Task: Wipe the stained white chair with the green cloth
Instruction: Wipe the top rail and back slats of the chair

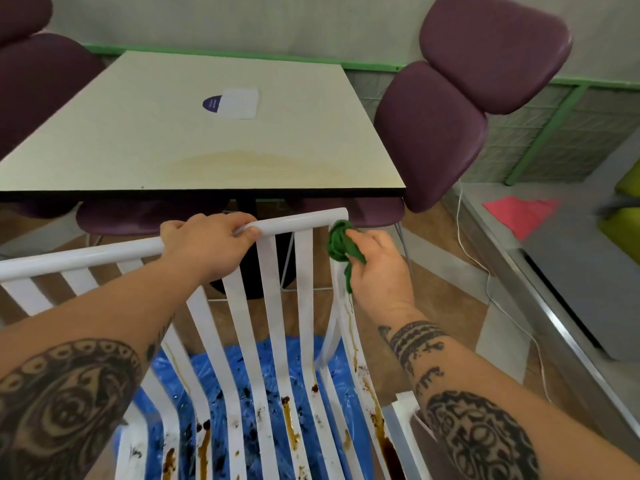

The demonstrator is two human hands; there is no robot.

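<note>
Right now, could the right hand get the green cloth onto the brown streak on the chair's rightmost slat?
Probably yes: the right hand holds the green cloth just above that streak, with nothing between them.

Cream table (194, 133) – purple chairs (460, 98) around it.

White chair (298, 221): top rail smooth, glossy white, painted metal or plastic, cannot tell which; slats flat, smooth, satin white, streaked with brown and dark stains toward the seat; green cloth (341, 245): soft fabric, matt, bunched; blue sheet (270, 382) under the slats: thin plastic film, crinkled, shiny; table (207, 143): matt cream laminate, black edge band, faint yellowish smear near its front edge; purple chairs (433, 133): smooth padding, slight sheen; counter (554, 317): brushed metal edge.
</note>
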